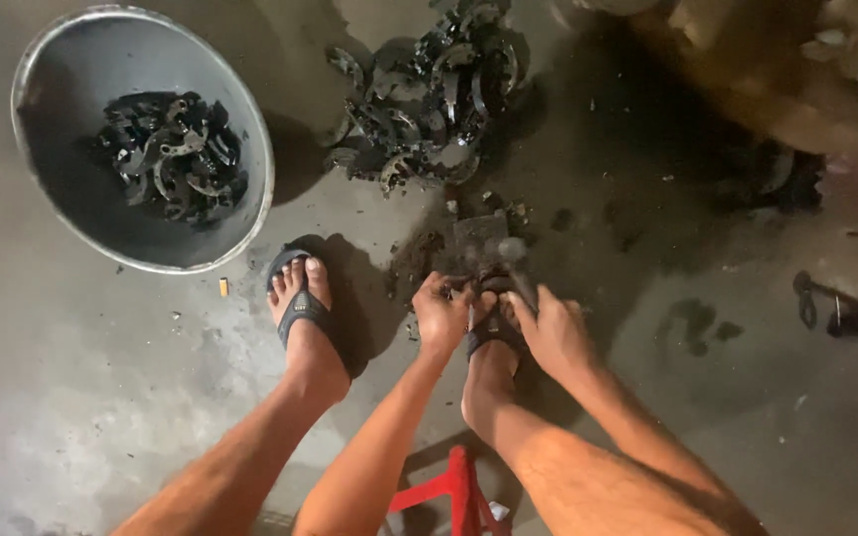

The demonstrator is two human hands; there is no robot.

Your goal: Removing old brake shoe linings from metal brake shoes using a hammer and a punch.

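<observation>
Landmark: the right foot (494, 342) in its dark sandal, planted on the concrete floor (101, 417) at the middle of the view, and everything here is placed from it
Left hand: the left hand (441, 316) is right at the toes, on their left side, fingers curled tight over a small dark piece that it seems to pin against the floor; how much of a grip it has I cannot tell for sure
Right hand: the right hand (553, 333) comes in from the right of the same foot, closed round a dark tool handle (521, 288) that slants up and away from the toes
Work piece: a dark curved metal part (484, 286), just ahead of the toes, touching or near enough both hands; blurred, so its exact shape stays unclear
Key relation: the part lies between the two hands, straight ahead of the foot; the left hand is on it, the right hand stands just beside it with the tool; its long axis looks to run left to right across the toes
Block: a flat grey slab (481, 238) just beyond the part, farther from the foot
Pile: a heap of dark curved metal parts (424, 109) well ahead of the foot, slightly left
Basin: a round metal basin (250, 129) far to the left and ahead, holding more of the same parts
Left foot: the other sandalled foot (302, 313) to the left, near the basin
Stool: a red frame (449, 491) just behind the foot
</observation>
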